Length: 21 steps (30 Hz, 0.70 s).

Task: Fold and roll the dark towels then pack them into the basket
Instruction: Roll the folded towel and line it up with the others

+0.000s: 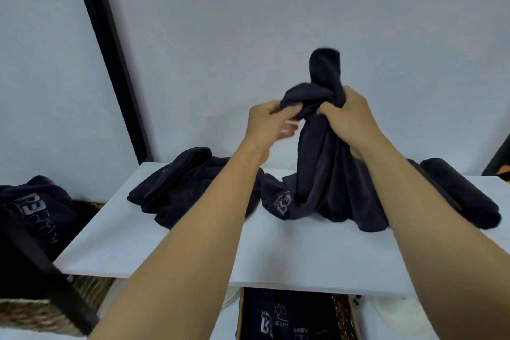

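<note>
A dark towel (325,163) with a pale logo hangs bunched above the white table (193,251), its lower end resting on the tabletop. My right hand (349,116) grips it near the top, with a loop of cloth sticking up above the fist. My left hand (266,124) pinches a fold of the same towel on its left side. A heap of loose dark towels (179,188) lies at the table's back left. A rolled dark towel (463,196) lies at the back right. A wicker basket (33,315) with dark towels in it sits at the lower left.
A second woven basket (343,317) holding dark printed towels stands under the table's front edge. A black vertical frame (110,58) runs up the white wall at the left. A black bar (52,279) crosses the left basket.
</note>
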Motion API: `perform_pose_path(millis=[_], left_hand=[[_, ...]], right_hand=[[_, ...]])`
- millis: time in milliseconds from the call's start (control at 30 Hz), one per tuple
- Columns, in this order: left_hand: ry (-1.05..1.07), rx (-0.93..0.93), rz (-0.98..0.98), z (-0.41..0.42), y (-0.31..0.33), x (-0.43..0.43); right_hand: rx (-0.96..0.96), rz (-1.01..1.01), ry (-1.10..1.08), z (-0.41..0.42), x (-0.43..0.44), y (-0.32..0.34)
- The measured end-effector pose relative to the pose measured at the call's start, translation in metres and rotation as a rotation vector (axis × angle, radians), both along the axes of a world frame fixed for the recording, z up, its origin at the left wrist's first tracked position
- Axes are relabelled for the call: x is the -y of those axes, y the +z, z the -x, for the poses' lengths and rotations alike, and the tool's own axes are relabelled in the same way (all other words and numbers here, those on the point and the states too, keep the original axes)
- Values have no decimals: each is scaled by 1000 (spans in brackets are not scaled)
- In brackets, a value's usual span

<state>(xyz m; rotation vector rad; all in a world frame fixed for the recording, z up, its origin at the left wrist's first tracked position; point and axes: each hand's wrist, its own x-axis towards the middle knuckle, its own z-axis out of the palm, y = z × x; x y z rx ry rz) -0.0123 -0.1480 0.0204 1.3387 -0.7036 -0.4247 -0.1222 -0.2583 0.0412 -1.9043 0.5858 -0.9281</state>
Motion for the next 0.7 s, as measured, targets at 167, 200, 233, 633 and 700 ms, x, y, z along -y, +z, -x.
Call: perform_pose_path(millis=[167,200,233,633,700], left_hand=[[-3,-41,-288,-11,-82,-15],[5,41,-378,-14,-99,-19],[6,164,-486,-19,-117,-23],[240,1086,-1079,-94,-188,-70],[251,1069,-1092,-107,-190,-76]], right_hand=[[-239,-146,37,-19,-3,-53],[-269,-159,32,-21,-3,-62],[-287,-170,26,-22,-4,-69],[-412,-117,66,-36,-10,-102],[-411,-101,75,-39,-13,-101]])
